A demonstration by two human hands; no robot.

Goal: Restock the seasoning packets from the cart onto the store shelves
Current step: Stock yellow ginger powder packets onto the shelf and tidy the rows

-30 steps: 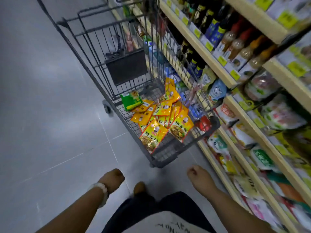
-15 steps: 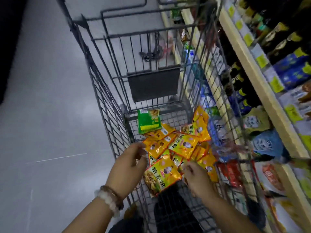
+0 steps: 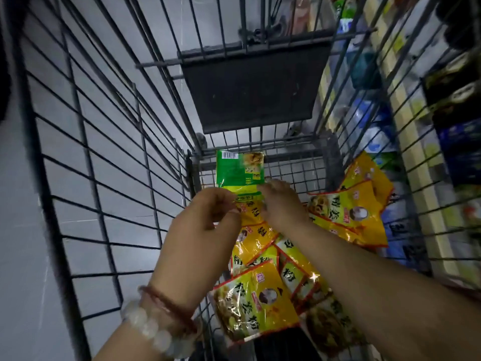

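Both hands moved deeper into cart [image 3: 78,157]; left hand [image 3: 205,227], right hand [image 3: 282,204] pinching green packet [image 3: 239,170].

Both forearms extended forward, left hand [image 3: 205,225] fingers curled in a pinch, right hand [image 3: 282,204] palm down

I am looking down into the wire cart [image 3: 86,178]. My left hand [image 3: 208,230] and right hand [image 3: 282,204] meet over the yellow seasoning packets [image 3: 257,300], fingers curled at the lower edge of a green packet [image 3: 239,170] at twelve o'clock. More yellow packets [image 3: 348,212] lie at three o'clock. Store shelves [image 3: 416,142] run past the cart's right side. Bead bracelets [image 3: 153,327] circle my left wrist.
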